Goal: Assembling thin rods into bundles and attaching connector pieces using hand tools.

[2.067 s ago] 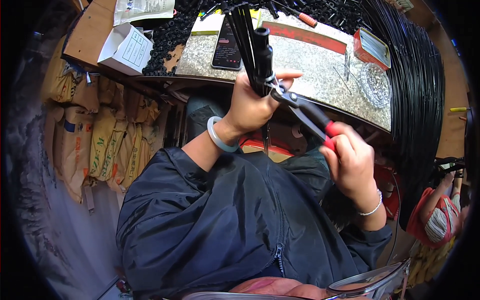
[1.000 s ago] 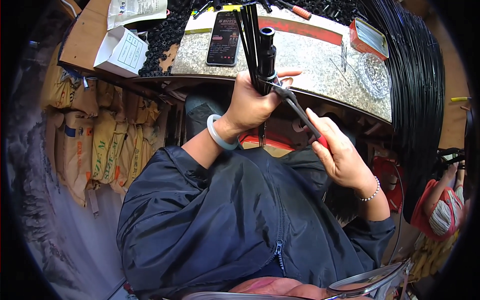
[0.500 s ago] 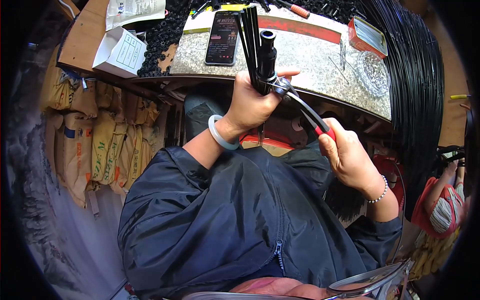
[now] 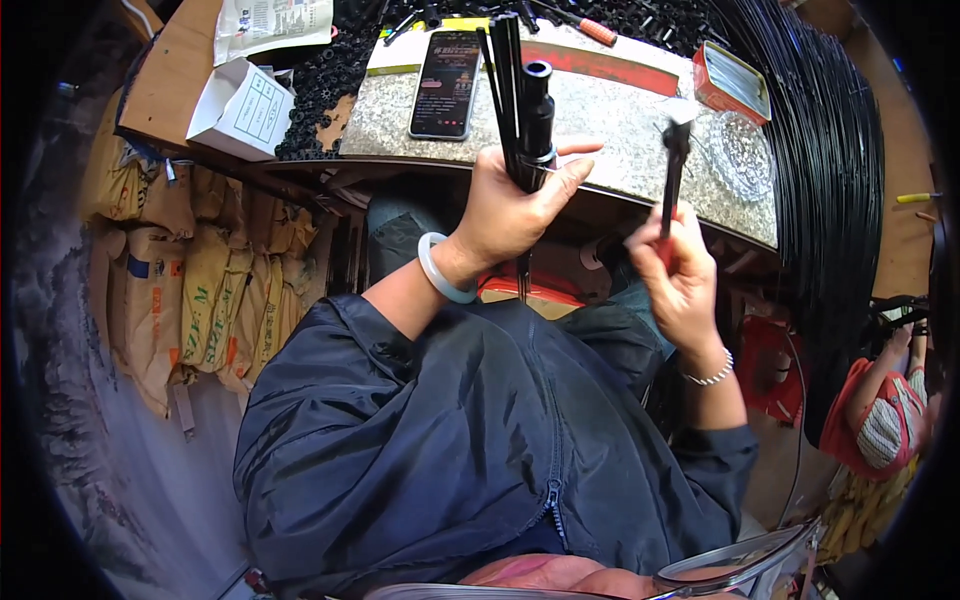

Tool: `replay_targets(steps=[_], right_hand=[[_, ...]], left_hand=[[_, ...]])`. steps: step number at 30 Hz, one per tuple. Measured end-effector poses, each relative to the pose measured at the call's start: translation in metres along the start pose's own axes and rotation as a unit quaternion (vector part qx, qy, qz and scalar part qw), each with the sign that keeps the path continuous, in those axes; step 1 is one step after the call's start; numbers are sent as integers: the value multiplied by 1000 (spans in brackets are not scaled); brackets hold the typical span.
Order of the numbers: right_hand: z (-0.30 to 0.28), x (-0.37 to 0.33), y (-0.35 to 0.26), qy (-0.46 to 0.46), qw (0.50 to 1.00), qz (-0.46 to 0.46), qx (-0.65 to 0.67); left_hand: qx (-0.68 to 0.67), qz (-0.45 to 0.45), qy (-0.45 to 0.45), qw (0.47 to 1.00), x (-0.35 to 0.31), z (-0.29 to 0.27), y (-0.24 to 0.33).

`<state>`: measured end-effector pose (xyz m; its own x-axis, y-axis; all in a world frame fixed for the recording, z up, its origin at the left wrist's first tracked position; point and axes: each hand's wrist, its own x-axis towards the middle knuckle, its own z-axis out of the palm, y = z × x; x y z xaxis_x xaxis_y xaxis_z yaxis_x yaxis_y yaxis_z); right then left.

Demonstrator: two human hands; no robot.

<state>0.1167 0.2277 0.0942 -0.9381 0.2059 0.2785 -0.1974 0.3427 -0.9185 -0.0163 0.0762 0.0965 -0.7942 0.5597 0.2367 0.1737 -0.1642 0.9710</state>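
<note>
In front of me, my left hand (image 4: 508,212) is closed round a black umbrella frame (image 4: 537,120). Its thin black ribs and a stepped tube with an open end stand up out of the fist, and a thin wire shows round the tube's base. My thumb and index finger point to the right beside it. Off to the right, apart from the frame, my right hand (image 4: 682,285) grips a pair of red-handled pliers (image 4: 675,165), head upward and slightly blurred. Whether the jaws are open cannot be seen.
On the speckled worktop (image 4: 390,125) lie a phone (image 4: 446,88), a red tin (image 4: 733,85) and a glass dish (image 4: 743,150). Black rods (image 4: 830,150) hang at the right. A white box (image 4: 243,108) and black parts lie left; sacks (image 4: 205,290) stand below. Another person (image 4: 880,420) sits far right.
The pliers, held against the wire at the tube's base before, have come away to the right and turned upright with my right hand. My left hand and the umbrella frame have barely moved.
</note>
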Motion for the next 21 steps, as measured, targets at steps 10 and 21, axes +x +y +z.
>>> replay_targets(steps=[10,21], right_hand=[[56,31,-8,152,983,-91,38],[52,32,-13,152,985,-65,47]], left_hand=[[-19,102,-54,993,-6,8,-21],[51,112,-95,988,-3,-1,-17]])
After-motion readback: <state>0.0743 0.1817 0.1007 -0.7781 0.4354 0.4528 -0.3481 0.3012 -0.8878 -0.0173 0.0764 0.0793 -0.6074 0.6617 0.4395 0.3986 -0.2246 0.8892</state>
